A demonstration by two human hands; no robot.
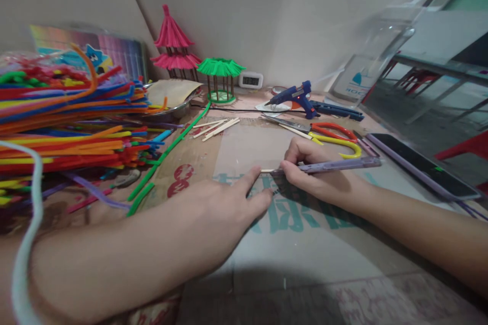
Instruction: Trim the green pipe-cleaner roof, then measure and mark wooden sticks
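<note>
My left hand (229, 203) reaches in from the left, its index finger and thumb stretched out and apart. The index fingertip touches the left end of a short, pale wooden stick (267, 170) on the cardboard work surface (244, 157). My other fingers on that hand are hidden. My right hand (312, 172) is closed around a translucent purple pen (339, 164), whose tip meets the stick's right part. Behind it lie scissors (335, 133) with orange and yellow handles. Several more pale sticks (221, 128) lie farther back.
Bundles of colourful pipe cleaners (68, 147) fill the left side. At the back stand a pink pagoda model (173, 43), a green-roofed pavilion (221, 68), and a small digital clock (250, 80). A blue glue gun (293, 96), pliers (337, 110) and a phone (419, 165) lie right.
</note>
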